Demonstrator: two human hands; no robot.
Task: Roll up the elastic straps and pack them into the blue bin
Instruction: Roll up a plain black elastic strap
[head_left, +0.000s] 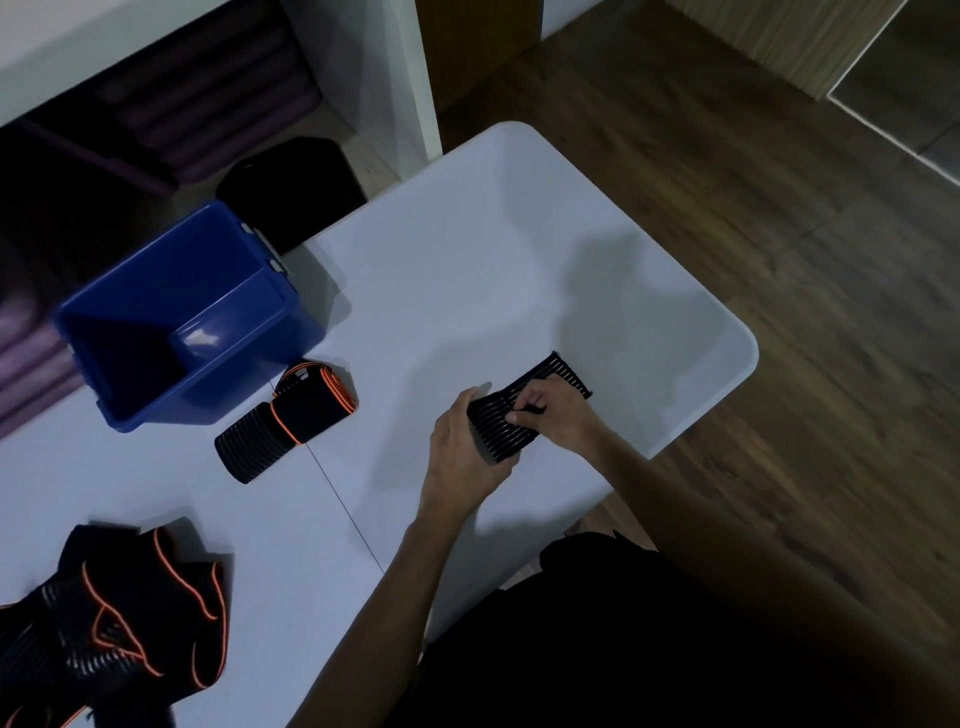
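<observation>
A black ribbed elastic strap (563, 373) lies on the white table (467, 249) near its right edge. My left hand (462, 452) grips its near, rolled end, and my right hand (556, 410) pinches it from above. A rolled strap with orange trim (291, 421) rests on the table just in front of the blue bin (130, 291). The bin stands open at the left, and I see nothing inside it. A heap of loose black straps with orange edging (114, 613) lies at the near left corner.
A black object (296, 187) sits behind the bin beyond the table's far edge. Purple mats (218, 98) fill a shelf at the back left. Wooden floor (779, 234) runs along the table's right side. My dark shorts (649, 639) are at the table's near edge.
</observation>
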